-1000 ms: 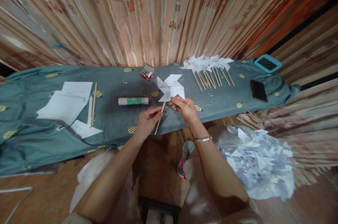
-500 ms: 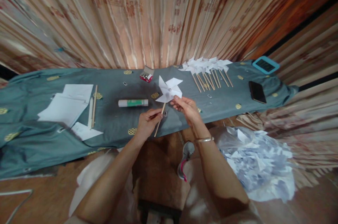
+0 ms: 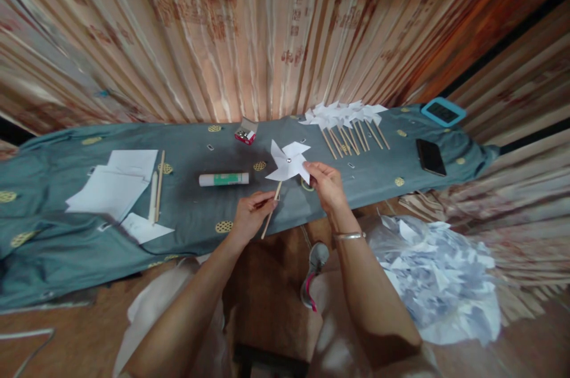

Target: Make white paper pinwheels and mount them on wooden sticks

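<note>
A white paper pinwheel (image 3: 285,162) with a small metal pin at its centre is held up over the near edge of the table. My left hand (image 3: 252,216) pinches its wooden stick (image 3: 270,212), just below the paper. At the right side of the wheel, my right hand (image 3: 328,184) has thumb and fingers closed on a paper blade. A green and white glue stick (image 3: 223,179) lies to the left. Behind it stands an open small red box (image 3: 246,132) with shiny bits inside, likely pins.
Finished pinwheels (image 3: 345,114) lie in a row at the back right. White paper sheets (image 3: 109,188) and a wooden stick (image 3: 160,187) lie at left. A phone (image 3: 431,156) and a blue-framed device (image 3: 443,111) rest at right. A plastic bag of folded paper (image 3: 440,277) stands below.
My right hand has shifted a little right along the pinwheel to an outer blade, and the wheel has turned slightly. My left hand keeps its hold on the stick.
</note>
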The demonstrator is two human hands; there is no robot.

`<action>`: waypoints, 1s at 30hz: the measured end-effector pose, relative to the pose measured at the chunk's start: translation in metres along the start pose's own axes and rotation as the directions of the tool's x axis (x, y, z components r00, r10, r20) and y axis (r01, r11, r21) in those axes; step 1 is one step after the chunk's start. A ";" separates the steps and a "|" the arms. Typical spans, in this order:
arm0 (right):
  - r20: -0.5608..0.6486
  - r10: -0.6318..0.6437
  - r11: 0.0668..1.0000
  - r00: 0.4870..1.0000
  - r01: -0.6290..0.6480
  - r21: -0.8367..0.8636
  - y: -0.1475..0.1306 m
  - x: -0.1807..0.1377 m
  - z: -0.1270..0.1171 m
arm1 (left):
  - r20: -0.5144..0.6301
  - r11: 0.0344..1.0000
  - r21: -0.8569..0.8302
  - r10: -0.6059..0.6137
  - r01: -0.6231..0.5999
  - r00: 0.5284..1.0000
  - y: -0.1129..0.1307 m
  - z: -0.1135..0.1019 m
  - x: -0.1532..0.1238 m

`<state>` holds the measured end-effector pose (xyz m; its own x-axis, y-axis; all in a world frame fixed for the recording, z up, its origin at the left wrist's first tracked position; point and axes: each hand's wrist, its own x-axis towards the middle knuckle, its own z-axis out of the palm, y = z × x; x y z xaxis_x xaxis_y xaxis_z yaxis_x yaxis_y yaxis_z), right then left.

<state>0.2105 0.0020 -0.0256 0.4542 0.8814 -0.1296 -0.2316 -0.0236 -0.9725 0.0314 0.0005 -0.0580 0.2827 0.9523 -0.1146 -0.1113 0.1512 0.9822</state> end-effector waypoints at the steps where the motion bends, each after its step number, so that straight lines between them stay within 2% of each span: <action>1: -0.002 0.009 1.000 1.000 -0.009 0.006 -0.001 -0.001 0.001 | -0.007 1.000 -0.005 -0.001 0.001 1.000 -0.001 0.000 0.000; 15: 0.052 0.087 0.996 0.995 -0.086 -0.023 0.000 -0.011 0.010 | -0.045 1.000 -0.013 0.005 -0.006 0.999 0.000 -0.001 0.001; 30: 0.155 0.086 0.991 0.984 -0.069 -0.113 0.003 -0.020 0.019 | -0.034 0.999 0.023 0.024 -0.024 0.999 -0.001 -0.003 0.001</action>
<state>0.1838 -0.0066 -0.0226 0.2940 0.9384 -0.1816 -0.1637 -0.1377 -0.9769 0.0284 0.0022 -0.0592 0.2478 0.9641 -0.0956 -0.0962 0.1227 0.9878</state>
